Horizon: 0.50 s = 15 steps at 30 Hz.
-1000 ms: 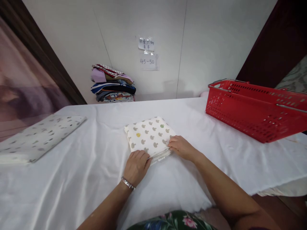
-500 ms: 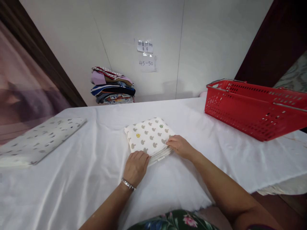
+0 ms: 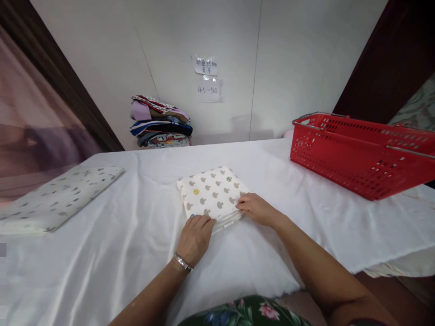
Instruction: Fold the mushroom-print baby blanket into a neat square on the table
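A folded cream cloth (image 3: 211,194) printed with grey shapes lies in the middle of the white-covered table (image 3: 142,253). My left hand (image 3: 196,237) grips its near left corner, fingers curled onto the edge, a bracelet on the wrist. My right hand (image 3: 255,208) pinches the near right edge of the same cloth, fingers pressed together on the layered folds.
A red plastic basket (image 3: 360,154) stands at the right of the table. A stack of folded coloured clothes (image 3: 160,121) sits at the back against the wall under paper notes. A folded spotted cloth (image 3: 56,197) lies at the left edge.
My left hand has slid slightly toward me along the cloth's near corner. The cloth and my right hand have barely moved.
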Each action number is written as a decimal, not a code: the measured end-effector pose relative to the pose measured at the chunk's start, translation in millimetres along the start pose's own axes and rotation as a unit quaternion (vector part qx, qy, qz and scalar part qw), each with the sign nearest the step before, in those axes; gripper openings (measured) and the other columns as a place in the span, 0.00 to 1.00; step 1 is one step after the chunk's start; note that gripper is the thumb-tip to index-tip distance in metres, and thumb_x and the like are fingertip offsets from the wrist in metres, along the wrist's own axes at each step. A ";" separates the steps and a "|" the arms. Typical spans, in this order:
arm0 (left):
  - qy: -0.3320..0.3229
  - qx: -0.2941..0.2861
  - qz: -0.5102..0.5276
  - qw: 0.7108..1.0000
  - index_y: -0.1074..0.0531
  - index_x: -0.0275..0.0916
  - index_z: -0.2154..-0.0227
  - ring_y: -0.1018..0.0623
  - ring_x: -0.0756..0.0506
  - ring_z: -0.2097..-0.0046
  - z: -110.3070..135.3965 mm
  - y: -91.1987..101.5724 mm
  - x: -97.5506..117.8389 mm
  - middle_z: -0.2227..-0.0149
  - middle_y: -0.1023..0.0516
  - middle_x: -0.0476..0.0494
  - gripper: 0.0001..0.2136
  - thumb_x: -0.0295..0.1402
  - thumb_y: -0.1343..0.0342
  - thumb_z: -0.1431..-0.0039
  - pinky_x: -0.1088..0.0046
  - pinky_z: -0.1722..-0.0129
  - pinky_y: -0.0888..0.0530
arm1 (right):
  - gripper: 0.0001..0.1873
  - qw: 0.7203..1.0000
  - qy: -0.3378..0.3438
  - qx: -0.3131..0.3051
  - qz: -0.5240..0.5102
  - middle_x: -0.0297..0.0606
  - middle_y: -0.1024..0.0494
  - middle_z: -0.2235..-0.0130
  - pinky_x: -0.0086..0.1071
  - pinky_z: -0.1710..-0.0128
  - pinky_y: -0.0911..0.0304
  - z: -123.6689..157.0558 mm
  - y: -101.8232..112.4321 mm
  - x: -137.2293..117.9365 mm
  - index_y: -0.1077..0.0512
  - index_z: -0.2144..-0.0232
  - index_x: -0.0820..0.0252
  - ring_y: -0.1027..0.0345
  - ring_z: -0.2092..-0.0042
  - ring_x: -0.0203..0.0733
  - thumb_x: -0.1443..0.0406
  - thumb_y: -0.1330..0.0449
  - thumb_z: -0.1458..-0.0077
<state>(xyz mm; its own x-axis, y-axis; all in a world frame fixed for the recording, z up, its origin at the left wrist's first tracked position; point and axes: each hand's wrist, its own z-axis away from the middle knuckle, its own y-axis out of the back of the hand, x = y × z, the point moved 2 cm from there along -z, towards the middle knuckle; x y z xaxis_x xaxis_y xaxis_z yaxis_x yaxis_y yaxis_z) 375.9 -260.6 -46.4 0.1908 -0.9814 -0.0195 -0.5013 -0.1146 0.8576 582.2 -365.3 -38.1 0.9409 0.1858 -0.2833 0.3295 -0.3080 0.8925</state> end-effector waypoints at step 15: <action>0.010 -0.027 -0.010 1.000 0.31 0.39 0.66 0.29 0.47 0.66 -8.0 2.6 -3.2 0.69 0.28 0.45 0.08 0.30 0.55 0.40 0.69 0.66 0.32 | 0.15 1.000 0.014 -0.011 -0.023 0.38 0.28 0.63 0.31 0.60 0.44 1.3 1.0 3.0 0.28 0.65 0.58 0.38 0.61 0.38 0.77 0.48 0.50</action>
<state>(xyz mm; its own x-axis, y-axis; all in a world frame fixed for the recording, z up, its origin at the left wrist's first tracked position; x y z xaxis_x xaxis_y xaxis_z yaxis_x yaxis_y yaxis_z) 380.6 -256.6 -40.0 0.2168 -0.9758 -0.0278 -0.4516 -0.1255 0.8834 585.4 -366.3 -38.5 0.9223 0.2250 -0.3143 0.3700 -0.2786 0.8863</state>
